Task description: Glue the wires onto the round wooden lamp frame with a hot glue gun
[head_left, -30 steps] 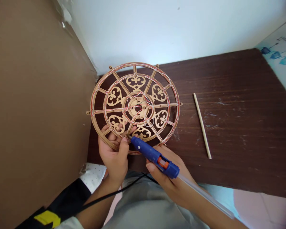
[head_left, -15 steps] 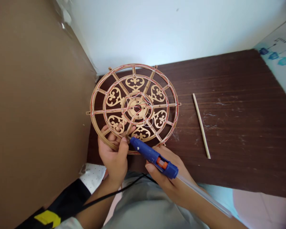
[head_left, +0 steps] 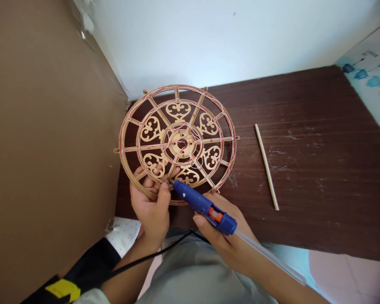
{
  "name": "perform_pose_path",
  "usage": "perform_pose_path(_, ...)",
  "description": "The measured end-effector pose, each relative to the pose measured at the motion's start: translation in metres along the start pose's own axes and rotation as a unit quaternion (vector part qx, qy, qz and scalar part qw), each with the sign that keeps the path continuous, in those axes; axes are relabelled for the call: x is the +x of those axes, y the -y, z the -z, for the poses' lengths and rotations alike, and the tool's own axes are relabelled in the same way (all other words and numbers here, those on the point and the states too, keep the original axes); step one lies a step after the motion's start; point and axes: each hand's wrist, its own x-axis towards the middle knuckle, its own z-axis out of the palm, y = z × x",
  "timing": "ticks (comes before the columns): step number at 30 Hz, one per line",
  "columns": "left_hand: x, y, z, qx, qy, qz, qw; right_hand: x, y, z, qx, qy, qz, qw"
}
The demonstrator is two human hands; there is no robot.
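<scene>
Grip clenched: left hand point(head_left: 150, 202) on fretwork wooden wheel point(head_left: 180, 145), right hand point(head_left: 223, 240) around blue glue gun point(head_left: 199, 207).

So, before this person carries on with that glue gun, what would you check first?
Wheel steady: ok. The left hand grips the lower rim of the fretwork wooden wheel, fingers through its openings.
Gun in hand: ok. The right hand holds the blue hot glue gun.
Glue loaded: ok. A clear glue stick runs from the gun's back.
Nozzle away from skin: not ok. The nozzle tip sits close to the left thumb.
Cord free: ok. The black cord hangs below the wheel.
Gun hot: cannot tell.
</scene>
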Motion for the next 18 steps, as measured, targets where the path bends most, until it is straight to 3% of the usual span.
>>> perform_pose_path(8, -0.0011, -0.0015, 0.0005, -0.006, -0.003, 0.005, 1.000, -0.0002, -0.0008, 0.0003, 0.000, 0.009, 0.002, 1.000)
perform_pose_path(18, 0.0015, 0.0006, 0.0008, -0.024, -0.002, -0.013, 1.000, -0.0073, -0.0034, -0.0007, 0.055, -0.045, -0.015, 0.997)
